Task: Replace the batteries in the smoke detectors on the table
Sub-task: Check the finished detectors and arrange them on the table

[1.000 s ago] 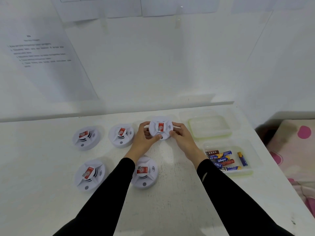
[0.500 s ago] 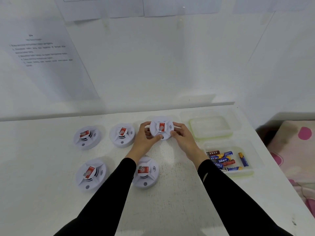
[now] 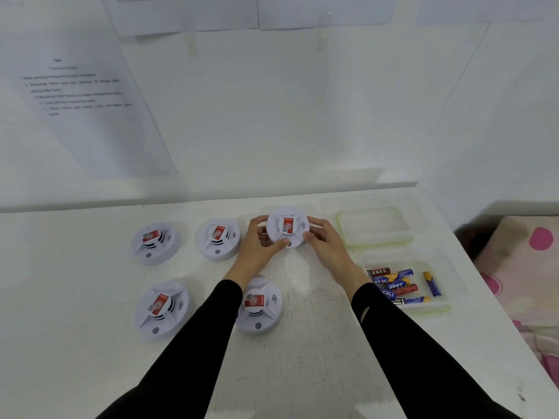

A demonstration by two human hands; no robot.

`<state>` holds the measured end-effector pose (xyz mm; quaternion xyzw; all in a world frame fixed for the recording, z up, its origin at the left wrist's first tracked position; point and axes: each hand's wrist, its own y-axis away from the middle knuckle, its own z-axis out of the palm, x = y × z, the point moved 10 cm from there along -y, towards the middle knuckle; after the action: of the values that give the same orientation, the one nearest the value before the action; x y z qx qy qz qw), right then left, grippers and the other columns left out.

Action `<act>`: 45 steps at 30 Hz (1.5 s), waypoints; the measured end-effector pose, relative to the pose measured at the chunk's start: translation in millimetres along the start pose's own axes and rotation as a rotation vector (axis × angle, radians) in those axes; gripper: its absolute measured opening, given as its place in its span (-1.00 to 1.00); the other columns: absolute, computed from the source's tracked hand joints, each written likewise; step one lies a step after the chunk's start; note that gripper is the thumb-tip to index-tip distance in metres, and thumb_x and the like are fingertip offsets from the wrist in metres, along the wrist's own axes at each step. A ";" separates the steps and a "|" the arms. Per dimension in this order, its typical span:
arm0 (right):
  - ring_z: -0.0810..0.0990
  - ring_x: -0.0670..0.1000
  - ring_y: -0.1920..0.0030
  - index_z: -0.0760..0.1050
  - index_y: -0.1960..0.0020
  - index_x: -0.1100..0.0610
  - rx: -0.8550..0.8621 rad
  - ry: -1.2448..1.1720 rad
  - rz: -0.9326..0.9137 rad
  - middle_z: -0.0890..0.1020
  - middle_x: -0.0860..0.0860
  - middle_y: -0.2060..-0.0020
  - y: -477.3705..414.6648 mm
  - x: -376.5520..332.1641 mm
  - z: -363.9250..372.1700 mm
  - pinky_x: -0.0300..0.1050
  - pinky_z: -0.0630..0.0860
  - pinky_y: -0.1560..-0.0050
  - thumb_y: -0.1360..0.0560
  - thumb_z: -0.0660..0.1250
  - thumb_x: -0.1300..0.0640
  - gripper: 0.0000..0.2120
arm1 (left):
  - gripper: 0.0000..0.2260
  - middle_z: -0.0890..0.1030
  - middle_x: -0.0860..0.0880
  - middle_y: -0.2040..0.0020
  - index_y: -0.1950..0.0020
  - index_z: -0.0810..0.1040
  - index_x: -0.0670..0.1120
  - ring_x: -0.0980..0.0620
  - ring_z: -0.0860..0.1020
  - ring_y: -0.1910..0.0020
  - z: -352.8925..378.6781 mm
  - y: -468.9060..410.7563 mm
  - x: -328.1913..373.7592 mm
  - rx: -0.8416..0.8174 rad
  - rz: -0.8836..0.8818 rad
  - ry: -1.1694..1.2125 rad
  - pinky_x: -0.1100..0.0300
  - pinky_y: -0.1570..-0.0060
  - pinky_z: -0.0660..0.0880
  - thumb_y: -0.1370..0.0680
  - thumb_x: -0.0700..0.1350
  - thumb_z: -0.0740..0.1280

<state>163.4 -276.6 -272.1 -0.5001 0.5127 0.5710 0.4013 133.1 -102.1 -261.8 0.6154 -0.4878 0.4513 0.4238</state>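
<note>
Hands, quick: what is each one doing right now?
Left hand: closed on the left edge of the held smoke detector.
Right hand: closed on the same detector's right edge.

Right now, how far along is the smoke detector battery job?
Barely begun. Nothing looks opened: four detectors sit closed on the table. The left hand and right hand grip the fifth detector. Batteries wait in their tray; the other container is empty.

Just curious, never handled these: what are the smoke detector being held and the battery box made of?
Smoke detector: likely matte white moulded plastic, with ribs and vent slots. Battery container: clear, slightly glossy plastic with a greenish rim; the batteries show through.
</note>
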 end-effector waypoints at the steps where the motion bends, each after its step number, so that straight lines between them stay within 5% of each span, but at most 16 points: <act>1: 0.55 -0.03 -0.14 0.45 -0.25 -0.02 0.000 0.000 -0.001 0.60 -0.01 -0.15 0.2 -0.4 0.1 -0.29 0.44 -0.01 -0.58 0.29 0.20 -0.73 | -0.45 0.53 -0.03 -0.16 -0.31 0.31 0.09 0.18 0.56 -0.03 -0.2 -0.2 -0.2 0.003 0.001 0.001 0.45 0.15 0.51 -0.45 -0.14 0.52; 22: 0.54 -0.02 -0.17 0.45 -0.24 -0.05 -0.008 0.005 -0.012 0.60 0.00 -0.17 1.8 -1.3 1.2 -0.30 0.42 0.00 -0.59 0.29 0.20 -0.73 | -0.42 0.56 0.00 -0.17 -0.36 0.36 -0.05 0.21 0.55 -0.06 -2.5 -1.1 -3.3 0.001 -0.029 0.041 0.40 0.09 0.50 -0.43 -0.15 0.54; 32: 0.53 -0.03 -0.17 0.44 -0.30 0.00 -0.007 0.012 -0.001 0.60 0.00 -0.18 1.4 -0.5 0.3 -0.30 0.42 0.02 -0.59 0.28 0.20 -0.70 | -0.45 0.53 0.04 -0.11 -0.35 0.35 -0.07 0.25 0.52 -0.03 -1.8 0.9 0.2 0.002 -0.026 0.024 0.53 0.15 0.46 -0.45 -0.19 0.52; 45: 0.54 -0.02 -0.17 0.44 -0.26 -0.05 -0.001 0.029 -0.006 0.60 -0.02 -0.16 -0.5 0.2 0.2 -0.26 0.43 -0.03 -0.59 0.28 0.19 -0.72 | -0.46 0.56 0.01 -0.17 -0.36 0.36 -0.04 0.19 0.55 -0.07 -2.6 -0.5 -2.5 0.005 -0.039 0.013 0.39 0.07 0.50 -0.46 -0.13 0.52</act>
<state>163.8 -276.3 -272.3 -0.5100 0.5168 0.5627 0.3952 132.9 -99.0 -263.6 0.6229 -0.4716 0.4482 0.4344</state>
